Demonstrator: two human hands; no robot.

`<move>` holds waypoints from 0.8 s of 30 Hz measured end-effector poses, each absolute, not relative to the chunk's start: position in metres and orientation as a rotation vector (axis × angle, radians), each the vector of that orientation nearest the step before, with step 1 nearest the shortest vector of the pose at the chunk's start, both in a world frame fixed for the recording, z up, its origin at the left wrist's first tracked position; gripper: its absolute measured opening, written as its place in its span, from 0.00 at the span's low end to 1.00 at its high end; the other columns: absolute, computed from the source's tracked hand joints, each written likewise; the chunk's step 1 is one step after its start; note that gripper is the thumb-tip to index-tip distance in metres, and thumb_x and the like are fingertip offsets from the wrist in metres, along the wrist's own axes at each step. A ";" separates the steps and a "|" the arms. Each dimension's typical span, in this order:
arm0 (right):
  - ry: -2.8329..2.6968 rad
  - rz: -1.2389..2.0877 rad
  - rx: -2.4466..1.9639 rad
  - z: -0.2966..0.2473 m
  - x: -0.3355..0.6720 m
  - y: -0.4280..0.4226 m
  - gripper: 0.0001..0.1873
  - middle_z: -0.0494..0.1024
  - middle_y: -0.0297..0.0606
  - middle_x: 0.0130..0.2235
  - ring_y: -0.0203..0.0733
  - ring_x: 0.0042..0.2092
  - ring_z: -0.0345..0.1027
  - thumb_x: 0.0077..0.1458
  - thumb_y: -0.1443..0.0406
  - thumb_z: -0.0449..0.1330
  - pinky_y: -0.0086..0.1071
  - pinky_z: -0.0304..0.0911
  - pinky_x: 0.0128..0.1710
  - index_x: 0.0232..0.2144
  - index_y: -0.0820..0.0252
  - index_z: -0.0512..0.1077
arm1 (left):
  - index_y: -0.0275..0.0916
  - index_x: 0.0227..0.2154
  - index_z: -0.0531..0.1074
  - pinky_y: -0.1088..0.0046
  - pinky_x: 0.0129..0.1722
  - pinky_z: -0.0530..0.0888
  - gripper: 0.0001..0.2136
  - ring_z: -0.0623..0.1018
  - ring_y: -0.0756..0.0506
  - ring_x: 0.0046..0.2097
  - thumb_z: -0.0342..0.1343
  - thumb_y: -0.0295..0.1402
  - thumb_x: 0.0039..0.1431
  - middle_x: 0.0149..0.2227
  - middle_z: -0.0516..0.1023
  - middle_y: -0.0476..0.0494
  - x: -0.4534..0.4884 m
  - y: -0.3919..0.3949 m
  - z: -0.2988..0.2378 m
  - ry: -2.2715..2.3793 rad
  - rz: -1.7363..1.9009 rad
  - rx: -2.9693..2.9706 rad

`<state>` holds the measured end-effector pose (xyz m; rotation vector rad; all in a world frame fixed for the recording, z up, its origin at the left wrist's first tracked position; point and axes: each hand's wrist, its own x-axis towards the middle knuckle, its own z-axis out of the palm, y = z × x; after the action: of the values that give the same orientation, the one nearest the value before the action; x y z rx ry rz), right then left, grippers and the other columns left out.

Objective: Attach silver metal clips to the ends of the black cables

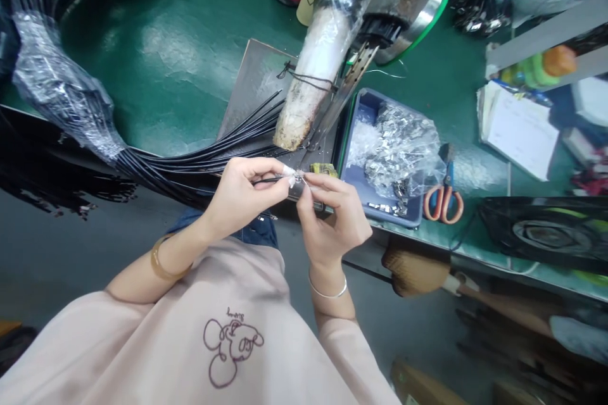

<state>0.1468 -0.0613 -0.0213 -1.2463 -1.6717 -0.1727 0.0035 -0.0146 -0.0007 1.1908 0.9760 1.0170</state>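
My left hand (247,188) pinches a black cable close to its end, with white wrapping on the fingertips. Facing it, my right hand (335,212) has its thumb and fingers closed on a small shiny metal part at the cable's tip; the exact shape is too small to tell. Both hands meet at the front edge of the bench, just below the rounded end of a plastic-wrapped white tube (316,69). Behind my left hand runs a bundle of black cables (190,163), its loose ends lying on a grey board (259,79).
Right of my hands stands a blue tray (349,174) holding a plastic bag (403,145) of small metal pieces. Orange-handled scissors (444,202) lie beside it. Plastic film (66,82) wraps the cables at left. Papers (520,130) and a black device (546,234) are farther right.
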 end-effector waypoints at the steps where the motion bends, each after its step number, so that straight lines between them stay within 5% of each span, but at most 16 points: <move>1: -1.665 -0.162 -1.249 -0.022 0.147 -0.060 0.09 0.85 0.35 0.38 0.38 0.39 0.82 0.58 0.74 0.65 0.33 0.76 0.41 0.36 0.55 0.72 | 0.33 0.22 0.80 0.81 0.18 0.55 0.04 0.59 0.57 0.21 0.62 0.28 0.48 0.18 0.70 0.52 0.005 -0.013 0.000 0.983 1.016 1.190; 12: -1.628 -0.096 -1.257 -0.025 0.148 -0.055 0.10 0.85 0.35 0.38 0.38 0.40 0.80 0.58 0.75 0.65 0.33 0.76 0.42 0.35 0.55 0.73 | 0.32 0.23 0.77 0.83 0.18 0.52 0.05 0.55 0.58 0.21 0.59 0.29 0.50 0.18 0.61 0.56 0.010 -0.009 -0.002 1.031 1.050 1.293; 24: -1.698 -0.136 -1.262 -0.022 0.148 -0.062 0.09 0.85 0.39 0.40 0.38 0.40 0.81 0.57 0.74 0.66 0.29 0.78 0.41 0.34 0.56 0.71 | 0.32 0.25 0.78 0.82 0.18 0.52 0.06 0.55 0.57 0.21 0.58 0.28 0.51 0.17 0.61 0.55 0.005 -0.010 0.002 1.057 0.983 1.351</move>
<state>0.1485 -0.0624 -0.0220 -1.2617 -1.6980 -0.1361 0.0047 -0.0098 0.0016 1.3512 1.0565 0.9826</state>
